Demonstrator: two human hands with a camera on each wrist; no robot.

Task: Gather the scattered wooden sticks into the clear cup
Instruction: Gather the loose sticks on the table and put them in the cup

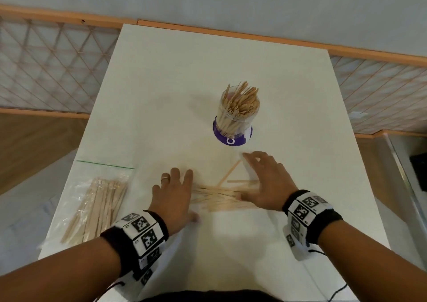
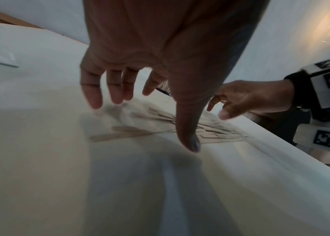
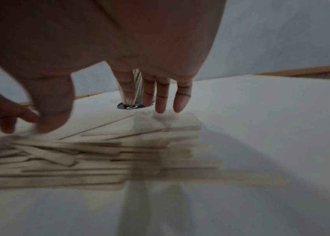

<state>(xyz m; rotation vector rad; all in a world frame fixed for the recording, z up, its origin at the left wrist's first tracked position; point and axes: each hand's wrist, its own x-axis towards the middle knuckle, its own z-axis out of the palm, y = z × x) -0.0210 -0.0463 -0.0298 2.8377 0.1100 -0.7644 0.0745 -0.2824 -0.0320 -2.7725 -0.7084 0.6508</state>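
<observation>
A loose pile of flat wooden sticks [image 1: 219, 196] lies on the white table [image 1: 175, 98] between my two hands. My left hand [image 1: 174, 194] is at the pile's left end with its fingers spread and straight. At the right end is my right hand [image 1: 261, 181], also spread, its thumb by the sticks [image 3: 79, 161]. Neither hand grips anything. One stick [image 1: 230, 172] lies slanted just beyond the pile. The clear cup [image 1: 235, 112], packed with upright sticks, stands on a purple disc [image 1: 231, 139] farther back. The left wrist view shows the pile [image 2: 206, 127] under both hands.
A clear zip bag [image 1: 97, 207] with several more sticks lies at the table's left front. A wooden lattice railing [image 1: 46, 63] runs behind and beside the table. The table's right edge [image 1: 360, 163] is close to my right hand.
</observation>
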